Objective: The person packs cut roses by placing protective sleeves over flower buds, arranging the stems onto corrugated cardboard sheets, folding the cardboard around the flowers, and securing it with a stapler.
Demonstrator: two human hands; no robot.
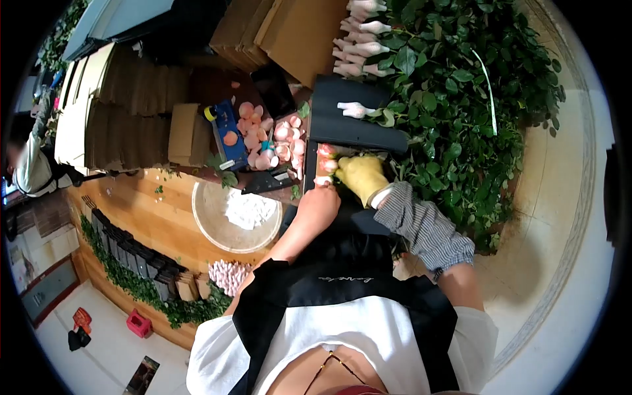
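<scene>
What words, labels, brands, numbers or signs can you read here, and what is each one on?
Black apron: one line of white script, too small and blurred to quote.
Blue box: any print too small to read.
Dark panel on the floor: any print too small and blurred to read.
Nothing else shows readable text.

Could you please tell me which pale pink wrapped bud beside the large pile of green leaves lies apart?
The single bud on the dark flat sheet, nearest the yellow-gloved right hand; the other buds cluster together.
</scene>
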